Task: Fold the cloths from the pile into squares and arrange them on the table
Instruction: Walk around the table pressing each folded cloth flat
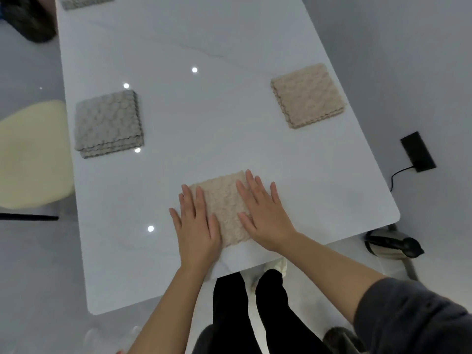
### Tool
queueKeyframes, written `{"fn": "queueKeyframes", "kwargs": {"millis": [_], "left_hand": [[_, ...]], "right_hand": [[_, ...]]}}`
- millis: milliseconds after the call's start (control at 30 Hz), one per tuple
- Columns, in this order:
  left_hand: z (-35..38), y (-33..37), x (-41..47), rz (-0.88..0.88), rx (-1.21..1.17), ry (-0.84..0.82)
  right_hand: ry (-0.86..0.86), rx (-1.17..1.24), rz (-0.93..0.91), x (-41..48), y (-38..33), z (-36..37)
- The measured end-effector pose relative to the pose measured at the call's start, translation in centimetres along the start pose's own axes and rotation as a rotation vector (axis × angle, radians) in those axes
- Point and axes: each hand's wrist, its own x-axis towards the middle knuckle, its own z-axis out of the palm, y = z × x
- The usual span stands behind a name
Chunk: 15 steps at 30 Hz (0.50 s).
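Observation:
A folded beige cloth lies on the white table near its front edge. My left hand rests flat on the cloth's left side, fingers spread. My right hand presses flat on its right side. Neither hand grips it. A stack of folded grey cloths sits at the left of the table. At the right lies a stack of folded beige cloths. Another grey cloth shows at the far left corner, cut off by the frame edge.
A pale yellow chair seat stands left of the table. A black box with a cable lies on the floor at the right. My legs in black stand at the table's front edge.

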Motion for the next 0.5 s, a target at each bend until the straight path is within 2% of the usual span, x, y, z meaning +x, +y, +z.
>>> {"fn": "queueKeyframes", "kwargs": {"millis": [233,500], "left_hand": [[0.4,-0.6,0.2,0.04,-0.027,0.012],[1.8,0.6,-0.4,0.074,0.001,-0.012]], "right_hand": [[0.122,0.084,0.04,0.5,-0.8,1.2],[0.169,0.128,0.059,-0.1,-0.2,1.4]]}}
